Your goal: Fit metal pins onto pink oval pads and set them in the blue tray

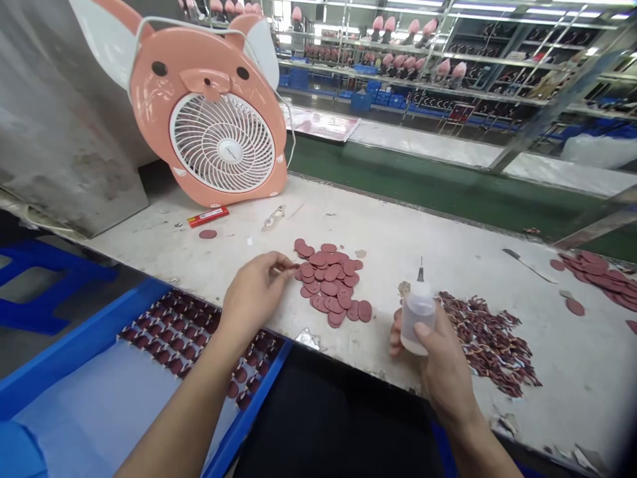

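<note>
While the right hand [450,375] grips a clear squeeze bottle [418,322] upright, its thumb and fingers clamped around the sides and the needle tip [421,273] pointing up, the left hand [251,292] reaches to the left edge of a pile of dark red ovals [331,282] on a pale worktable [373,229]. The left thumb and forefinger are drawn close together, their tips at the outermost ovals; whether they pinch one, I cannot tell. Near left, below the table edge, a blue crate [89,338] holds rows of red pieces with small strips attached [174,338], which look like the finished part of the work. Much appears to be left: the central pile is loose and plain, a heap of thin twisted strips [490,342] lies to the right, just beyond the bottle, and more loose ovals [597,275] are spread at far right. The central pile sits between the hands, against the left fingertips and apart from the bottle. Far left stands an orange, animal-faced fan [149,99].
</note>
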`<action>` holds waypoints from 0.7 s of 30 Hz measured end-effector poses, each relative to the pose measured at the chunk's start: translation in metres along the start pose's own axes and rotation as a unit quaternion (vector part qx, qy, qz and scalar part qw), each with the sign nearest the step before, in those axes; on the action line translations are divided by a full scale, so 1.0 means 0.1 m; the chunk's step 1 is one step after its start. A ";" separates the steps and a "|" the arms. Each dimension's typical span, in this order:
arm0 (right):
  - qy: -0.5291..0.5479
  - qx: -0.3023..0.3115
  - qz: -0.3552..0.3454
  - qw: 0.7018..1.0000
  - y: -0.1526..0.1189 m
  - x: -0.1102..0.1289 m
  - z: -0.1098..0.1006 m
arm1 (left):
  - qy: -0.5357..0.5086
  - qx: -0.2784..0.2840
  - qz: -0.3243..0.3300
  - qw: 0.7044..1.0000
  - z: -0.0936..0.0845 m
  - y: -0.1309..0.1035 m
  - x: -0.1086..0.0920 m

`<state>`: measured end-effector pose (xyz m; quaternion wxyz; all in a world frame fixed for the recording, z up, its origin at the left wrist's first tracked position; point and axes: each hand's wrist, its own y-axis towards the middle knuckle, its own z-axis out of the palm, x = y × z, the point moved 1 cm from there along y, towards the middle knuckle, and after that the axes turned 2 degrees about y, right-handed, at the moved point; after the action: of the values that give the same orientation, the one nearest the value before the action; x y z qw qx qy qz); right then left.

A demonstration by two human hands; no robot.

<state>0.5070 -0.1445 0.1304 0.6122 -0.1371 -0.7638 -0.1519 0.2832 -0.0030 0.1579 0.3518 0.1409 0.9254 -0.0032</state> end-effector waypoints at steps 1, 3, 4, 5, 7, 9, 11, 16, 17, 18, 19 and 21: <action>0.020 0.018 0.005 1.000 -0.06 0.04 0.05 | -0.035 0.019 -0.009 0.999 0.01 -0.15 -0.07; 0.046 0.058 0.014 0.997 -0.17 0.13 0.14 | -0.108 0.079 -0.022 0.991 0.07 -0.48 -0.23; 0.053 0.075 0.017 0.996 -0.21 0.17 0.18 | -0.202 0.118 -0.058 0.971 0.11 -0.65 -0.30; 0.061 0.095 0.023 0.993 -0.25 0.21 0.21 | -0.263 0.141 -0.095 0.950 0.15 -0.80 -0.36; 0.101 0.140 0.062 0.983 -0.31 0.27 0.25 | -0.359 0.160 -0.158 0.906 0.21 -1.03 -0.41; 0.177 0.182 0.126 0.959 -0.37 0.29 0.26 | -0.455 0.212 -0.202 0.841 0.27 -1.17 -0.38; 0.271 0.221 0.190 0.917 -0.44 0.28 0.27 | -0.540 0.309 -0.228 0.748 0.34 -1.24 -0.28; 0.355 0.287 0.214 0.863 -0.55 0.25 0.30 | -0.636 0.426 -0.263 0.587 0.58 -1.30 -0.09; 0.340 0.273 0.206 0.876 -0.57 0.25 0.29 | -0.645 0.430 -0.267 0.572 0.63 -1.31 -0.08; 0.313 0.245 0.194 0.897 -0.58 0.25 0.26 | -0.651 0.432 -0.271 0.562 0.67 -1.32 -0.09; 0.278 0.209 0.173 0.921 -0.59 0.26 0.23 | -0.655 0.431 -0.275 0.556 0.69 -1.33 -0.10; 0.174 0.131 0.119 0.969 -0.60 0.28 0.13 | -0.664 0.413 -0.290 0.552 0.72 -1.35 -0.12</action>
<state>0.4659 -0.1939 0.1517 0.7620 -0.1168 -0.6370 0.0018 0.3028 -0.1432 0.0989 0.7497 -0.0478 0.3167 -0.5792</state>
